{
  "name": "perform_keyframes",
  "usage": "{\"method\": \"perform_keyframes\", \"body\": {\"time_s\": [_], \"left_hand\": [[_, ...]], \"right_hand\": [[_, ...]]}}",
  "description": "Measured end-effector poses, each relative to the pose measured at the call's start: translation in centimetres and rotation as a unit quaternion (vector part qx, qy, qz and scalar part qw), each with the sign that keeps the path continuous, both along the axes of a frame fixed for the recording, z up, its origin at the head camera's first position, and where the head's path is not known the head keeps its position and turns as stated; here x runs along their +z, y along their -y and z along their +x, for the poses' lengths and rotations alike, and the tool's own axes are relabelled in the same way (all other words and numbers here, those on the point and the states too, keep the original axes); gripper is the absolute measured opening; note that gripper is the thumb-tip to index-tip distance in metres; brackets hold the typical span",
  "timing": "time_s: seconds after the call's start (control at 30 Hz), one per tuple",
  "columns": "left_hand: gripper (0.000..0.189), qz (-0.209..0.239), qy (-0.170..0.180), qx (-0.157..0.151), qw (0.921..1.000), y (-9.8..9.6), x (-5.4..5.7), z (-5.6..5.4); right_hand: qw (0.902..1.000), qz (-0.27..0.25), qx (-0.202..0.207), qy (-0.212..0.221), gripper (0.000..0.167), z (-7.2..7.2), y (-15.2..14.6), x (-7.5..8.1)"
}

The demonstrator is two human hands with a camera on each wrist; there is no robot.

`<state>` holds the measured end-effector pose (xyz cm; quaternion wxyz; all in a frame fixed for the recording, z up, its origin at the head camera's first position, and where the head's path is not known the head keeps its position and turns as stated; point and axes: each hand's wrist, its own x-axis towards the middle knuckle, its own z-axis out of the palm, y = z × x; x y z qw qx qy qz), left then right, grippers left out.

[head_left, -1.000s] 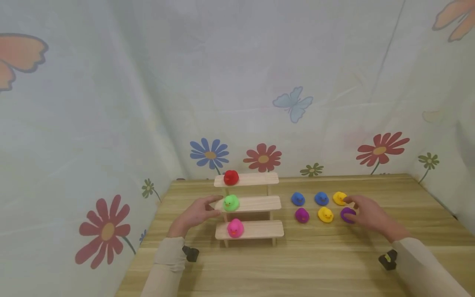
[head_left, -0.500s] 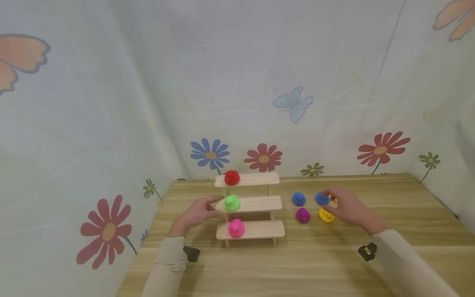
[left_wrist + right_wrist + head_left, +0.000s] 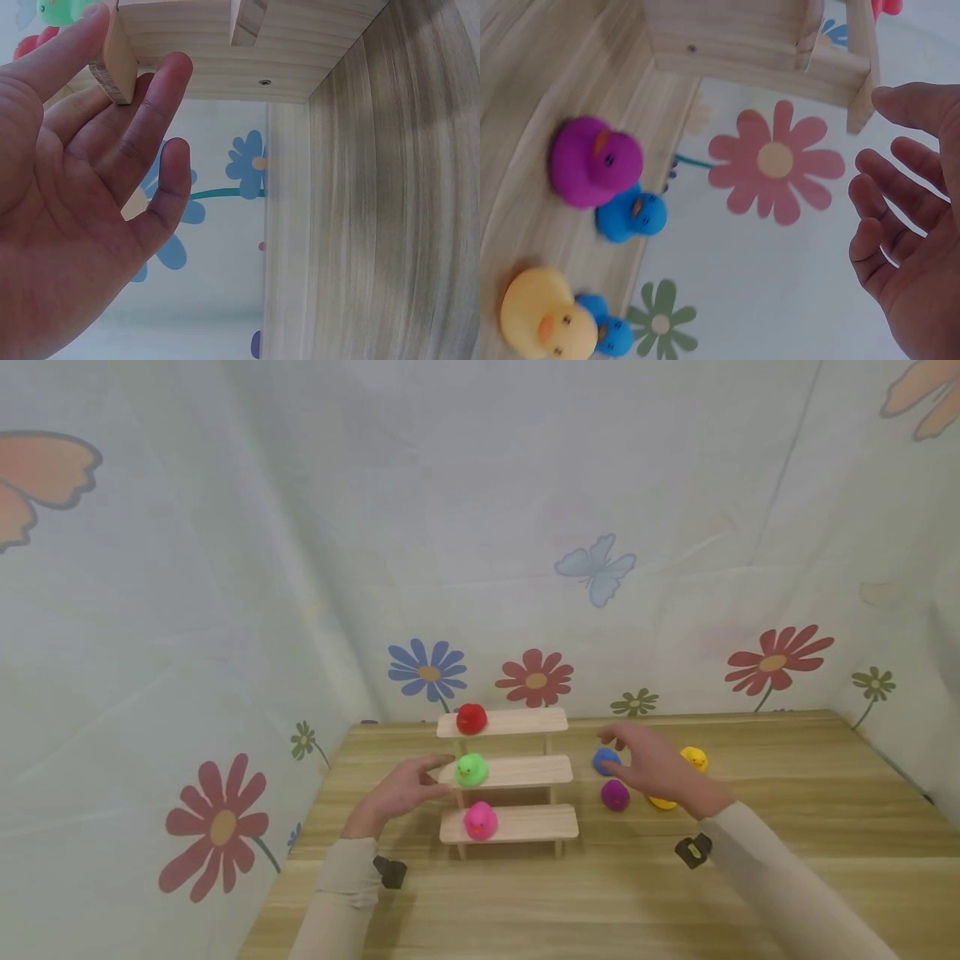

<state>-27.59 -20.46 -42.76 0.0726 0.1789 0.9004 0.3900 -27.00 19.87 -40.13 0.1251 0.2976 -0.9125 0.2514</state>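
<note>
Since the frame of one second ago, the right hand (image 3: 660, 767) has travelled left across the right half of the table (image 3: 540, 902). It now sits right of centre in the head view, with thumb and index finger to either side of the blue duck (image 3: 603, 759) as seen from above. Left hand (image 3: 401, 789): unchanged in position.

Right grip: wide, fingers loosely bent, nothing held; the right wrist view shows the hand in the air, well apart from the ducks.

Left grip: narrow, thumb and fingers either side of the left end of the middle board (image 3: 532, 771) of the wooden stand, left of centre in the lower frame. Pressure cannot be judged.

Stand, top to bottom, all toward the left ends: red duck (image 3: 471, 719) on the top board (image 3: 525, 721), green duck (image 3: 472, 770) on the middle one, pink duck (image 3: 480, 821) on the bottom board (image 3: 536, 824).

On the table, right of the stand: purple duck (image 3: 615, 796) just below the blue one; lower yellow duck (image 3: 664, 804), partly covered by the right hand; upper yellow duck (image 3: 694, 757) beyond the hand. Second blue duck (image 3: 604, 328) shows lower left in the right wrist view, beside a yellow one.

Backdrop: flower-printed curtain (image 3: 480, 527).
</note>
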Motion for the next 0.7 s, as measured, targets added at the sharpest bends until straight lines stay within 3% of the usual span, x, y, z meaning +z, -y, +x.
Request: {"method": "perform_keyframes", "body": {"time_s": [0.37,0.7], "left_hand": [[0.053,-0.003,-0.004,-0.002,1.0000,-0.1,0.1,0.0],[0.053,-0.003,0.000,0.000,1.0000,-0.1,0.2,0.1]], "right_hand": [[0.9962,-0.008,0.069,-0.053,0.032,-0.5,5.0,1.6],[0.9950,-0.011,0.078,-0.061,0.030,-1.0,9.0,3.0]]}}
